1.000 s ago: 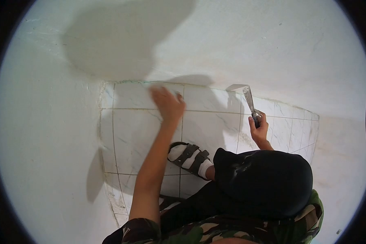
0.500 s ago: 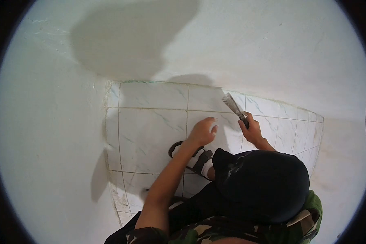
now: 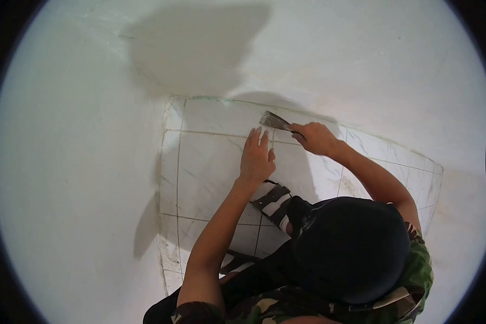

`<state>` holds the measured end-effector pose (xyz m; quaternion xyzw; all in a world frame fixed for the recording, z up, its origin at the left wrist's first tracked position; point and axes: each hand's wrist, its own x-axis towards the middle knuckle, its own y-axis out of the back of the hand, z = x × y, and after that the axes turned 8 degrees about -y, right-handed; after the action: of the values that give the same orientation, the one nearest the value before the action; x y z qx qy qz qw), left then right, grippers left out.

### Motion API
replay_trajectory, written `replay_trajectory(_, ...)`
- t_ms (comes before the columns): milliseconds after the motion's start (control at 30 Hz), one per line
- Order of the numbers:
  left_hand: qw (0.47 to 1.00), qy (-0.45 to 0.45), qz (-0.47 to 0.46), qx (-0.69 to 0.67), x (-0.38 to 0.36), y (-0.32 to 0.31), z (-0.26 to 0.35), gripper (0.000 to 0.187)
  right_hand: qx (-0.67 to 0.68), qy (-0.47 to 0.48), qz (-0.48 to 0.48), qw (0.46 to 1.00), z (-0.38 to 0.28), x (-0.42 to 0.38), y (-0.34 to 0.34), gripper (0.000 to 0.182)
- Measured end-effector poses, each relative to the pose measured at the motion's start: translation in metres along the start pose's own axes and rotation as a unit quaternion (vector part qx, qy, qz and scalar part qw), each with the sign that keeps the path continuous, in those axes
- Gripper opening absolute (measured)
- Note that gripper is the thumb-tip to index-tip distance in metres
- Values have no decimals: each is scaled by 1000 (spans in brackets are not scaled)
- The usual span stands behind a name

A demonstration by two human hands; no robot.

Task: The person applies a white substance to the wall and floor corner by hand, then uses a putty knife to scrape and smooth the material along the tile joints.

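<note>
My right hand (image 3: 318,139) grips the dark handle of a putty knife (image 3: 273,120), its worn metal blade pointing left over the floor tiles, close to the far wall. Just below the blade, my left hand (image 3: 257,156) is open, fingers extended over the white marbled tiles (image 3: 210,162) and their tips near the blade. Under the left wrist is a foot in a dark strapped sandal (image 3: 275,202).
White walls rise at the left (image 3: 81,162) and far side (image 3: 329,59), meeting the tiles along a rough, stained edge. A large black rounded shape (image 3: 351,248) and camouflage clothing (image 3: 286,302) fill the lower right. Shadows fall on both walls.
My right hand has moved left and toward the far wall with the putty knife, whose blade now points left. My left hand has moved farther forward, its fingers straightened.
</note>
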<state>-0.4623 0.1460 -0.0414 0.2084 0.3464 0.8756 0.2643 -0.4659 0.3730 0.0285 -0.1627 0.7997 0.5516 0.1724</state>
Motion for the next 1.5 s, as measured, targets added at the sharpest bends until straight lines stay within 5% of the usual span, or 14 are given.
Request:
replay_trajectory(333, 994, 0, -103, 45, 44, 1, -28, 74, -31, 51, -15, 998, -24, 56, 26, 26)
replay_trajectory(667, 997, 55, -35, 52, 51, -16, -8, 71, -2, 47, -8, 999, -16, 59, 16, 26)
replay_trajectory(967, 990, -122, 19, -63, -18, -11, -15, 52, 11, 16, -5, 1000, -19, 43, 19, 27)
replay_trajectory(1067, 976, -196, -21, -89, -26, 9, 3, 45, 19, 3, -10, 1000, -7, 43, 29, 27)
replay_trajectory(1133, 950, -254, -158, -86, -44, 61, 3, 43, 19, 5, -21, 1000, -3, 42, 33, 27)
replay_trajectory(1267, 910, -155, -383, -36, -89, 143, 0, 45, 24, -12, -42, 999, -4, 37, 29, 29)
replay_trajectory(1367, 921, -55, -383, -36, -126, 165, -9, 43, 27, -11, -34, 999, -6, 43, 33, 30)
replay_trajectory(1500, 939, -93, -332, -9, -150, 134, -20, 41, 32, 10, -29, 999, 11, 44, 17, 30)
